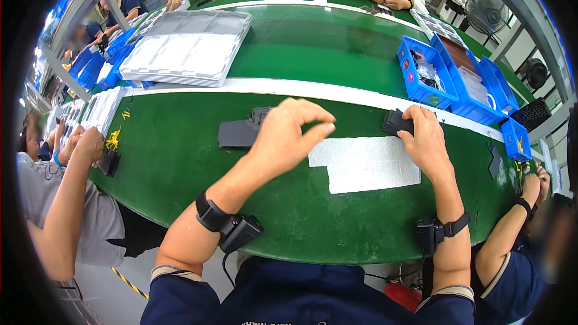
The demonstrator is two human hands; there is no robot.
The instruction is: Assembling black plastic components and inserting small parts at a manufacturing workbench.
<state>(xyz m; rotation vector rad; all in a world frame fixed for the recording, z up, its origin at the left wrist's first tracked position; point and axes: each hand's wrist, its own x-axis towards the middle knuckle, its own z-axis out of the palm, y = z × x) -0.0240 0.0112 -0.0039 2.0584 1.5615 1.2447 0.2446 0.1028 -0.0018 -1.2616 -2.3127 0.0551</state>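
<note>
My left hand [290, 131] is raised over the green work surface, its thumb and fingers curved apart with nothing visible between them. Just left of it lies a pile of flat dark grey rectangular pieces [238, 135], partly hidden behind the hand. My right hand [426, 138] has its thumb and fingers around a small fanned stack of black flat pieces [395, 121]. A silvery-white sheet [373, 171] lies flat between and below my hands. Both wrists wear black straps with small boxes.
White-grey trays [180, 48] are stacked at the far left. Blue bins [425, 72] with small parts stand at the far right, near a smaller blue bin [516, 138]. Co-workers' arms reach in on both sides. Yellow bits [113, 138] and a black piece [494, 161] lie on the table.
</note>
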